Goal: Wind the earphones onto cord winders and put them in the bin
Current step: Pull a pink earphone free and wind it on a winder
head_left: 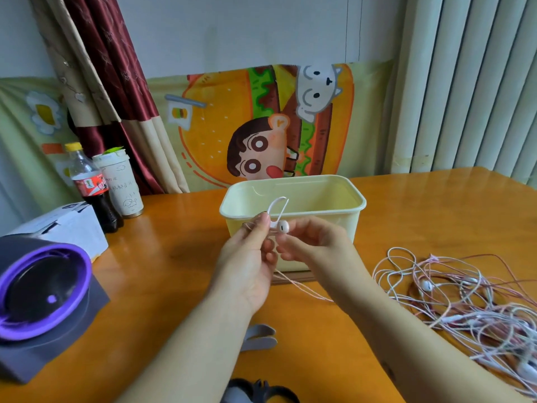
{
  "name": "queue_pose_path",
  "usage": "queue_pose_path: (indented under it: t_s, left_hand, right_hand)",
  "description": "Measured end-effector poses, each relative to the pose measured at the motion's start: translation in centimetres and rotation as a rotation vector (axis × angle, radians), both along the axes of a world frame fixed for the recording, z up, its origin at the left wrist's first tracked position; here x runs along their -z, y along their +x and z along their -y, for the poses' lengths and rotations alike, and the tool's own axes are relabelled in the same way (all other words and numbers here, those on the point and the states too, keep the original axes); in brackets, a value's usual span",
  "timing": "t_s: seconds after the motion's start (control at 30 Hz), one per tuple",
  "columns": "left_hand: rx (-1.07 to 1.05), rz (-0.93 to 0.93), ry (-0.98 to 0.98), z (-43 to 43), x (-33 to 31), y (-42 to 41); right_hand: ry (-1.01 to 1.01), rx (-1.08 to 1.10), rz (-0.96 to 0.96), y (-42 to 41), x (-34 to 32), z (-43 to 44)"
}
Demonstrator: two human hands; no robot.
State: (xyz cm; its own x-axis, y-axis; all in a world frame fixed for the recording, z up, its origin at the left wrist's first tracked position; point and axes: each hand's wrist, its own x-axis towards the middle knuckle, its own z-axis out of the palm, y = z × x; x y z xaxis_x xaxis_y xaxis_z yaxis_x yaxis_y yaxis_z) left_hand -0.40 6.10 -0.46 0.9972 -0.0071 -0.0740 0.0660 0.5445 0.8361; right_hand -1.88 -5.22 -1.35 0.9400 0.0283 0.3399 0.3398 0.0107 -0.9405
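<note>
Earbud [282, 226]: between both hands' fingertips, in front of the bin [360, 205].
Left hand [247, 257]: fingers pinch its stem.
Right hand [315, 242]: fingers curled beside it; grip unclear.

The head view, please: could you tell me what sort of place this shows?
Probably a room in a home: an orange wooden table stands before a wall hung with a cartoon burger cloth, beside a maroon and beige satin curtain, with a plastic cola bottle on it.
</note>
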Motion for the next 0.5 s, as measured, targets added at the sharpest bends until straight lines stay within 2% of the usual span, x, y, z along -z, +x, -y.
queue_pose_path:
  t_s: [0.1, 0.27, 0.43, 0.5]
  left_hand:
    - [-0.019, 0.033, 0.016, 1.1, 0.0, 0.5]
    - [0.003, 0.056, 0.013, 1.9, 0.9, 0.8]
    - [-0.033, 0.056, 0.026, 1.7, 1.3, 1.1]
    - [-0.043, 0.067, 0.032, 1.9, 1.4, 1.0]
  right_hand:
    - [0.142, 0.004, -0.088, 0.5, -0.3, 0.5]
    - [-0.019, 0.01, -0.069, 0.3, -0.4, 1.5]
    - [-0.011, -0.033, -0.1, 0.2, -0.7, 2.0]
    - [0.051, -0.047, -0.139, 0.4, -0.5, 2.0]
